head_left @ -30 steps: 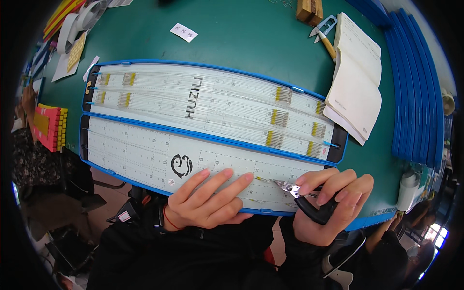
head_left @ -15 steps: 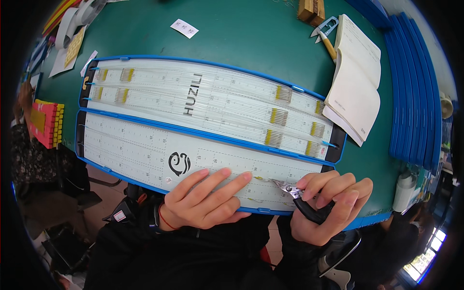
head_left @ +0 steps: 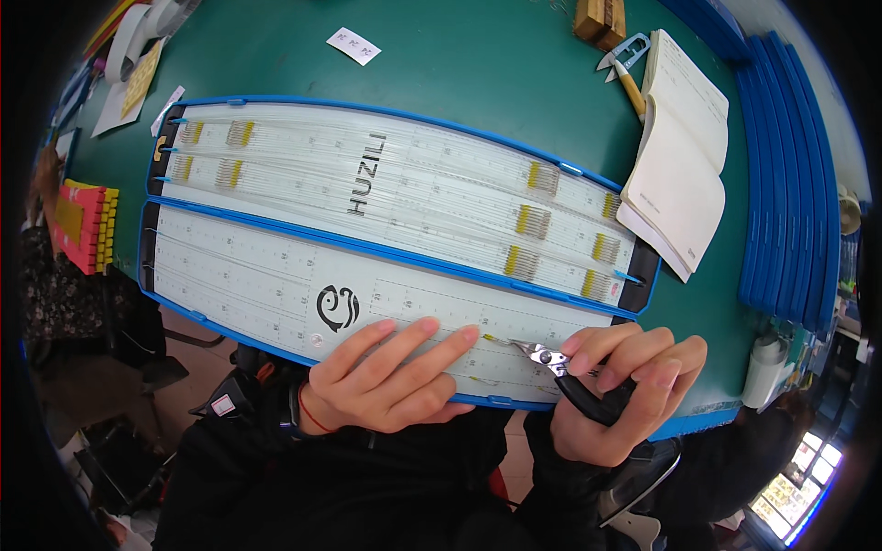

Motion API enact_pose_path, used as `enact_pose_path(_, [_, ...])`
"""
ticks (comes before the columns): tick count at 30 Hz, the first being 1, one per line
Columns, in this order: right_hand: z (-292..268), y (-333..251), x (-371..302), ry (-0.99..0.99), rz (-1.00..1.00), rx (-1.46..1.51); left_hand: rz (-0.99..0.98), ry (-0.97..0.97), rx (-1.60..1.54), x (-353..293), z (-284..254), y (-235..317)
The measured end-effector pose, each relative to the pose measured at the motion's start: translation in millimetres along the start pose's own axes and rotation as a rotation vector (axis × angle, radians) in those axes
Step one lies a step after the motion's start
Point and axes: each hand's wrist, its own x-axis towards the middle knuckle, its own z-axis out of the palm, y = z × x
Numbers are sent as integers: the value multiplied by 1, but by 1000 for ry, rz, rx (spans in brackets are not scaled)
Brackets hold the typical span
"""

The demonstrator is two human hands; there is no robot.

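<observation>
A long, open fishing-rig box (head_left: 260, 292) with blue edges lies across the table, both white halves facing up. Clear lines run along its far half, with clusters of small yellow-bound hooks (head_left: 532, 220) near both ends. My left hand (head_left: 390, 376) rests on the near half, fingers stretched out and slightly apart. In my right hand (head_left: 634, 390) is a pair of small side cutters (head_left: 579, 393) with black handles. The metal tips meet a thin line beside a yellow-bound hook piece (head_left: 492, 339), just right of my left fingertips. Whether the jaws touch the line I cannot tell.
An open notebook (head_left: 678, 156) overlaps the box's right end. Beyond it lie thread snips (head_left: 627, 53) and a wooden block (head_left: 600, 22). Blue cases (head_left: 795, 184) are stacked at right. Paper slips (head_left: 354, 46) lie behind the box; another person's hand (head_left: 48, 179) shows at far left.
The box and table have shifted slightly in the picture. Both hands and the cutters keep nearly the same position over the near half.
</observation>
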Motion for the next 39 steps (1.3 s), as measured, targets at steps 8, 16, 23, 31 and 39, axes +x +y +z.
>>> enact_pose_path(8, [-3,-1,-1,-23,1,-7,12,31,34,-1,4,1])
enact_pose_path(16, [-6,-2,2,-12,-2,1,7,4,4,3,4,2])
enact_pose_path(23, [-3,-4,-2,-5,-81,23,-59,-116,-73,-1,-17,-3])
enact_pose_path(31, [-93,-50,8,-302,-218,-1380,-329,-349,-220,-3,-58,-21])
enact_pose_path(39, [-129,-70,10,-320,-263,-1628,-182,-350,-219,1,-56,-16])
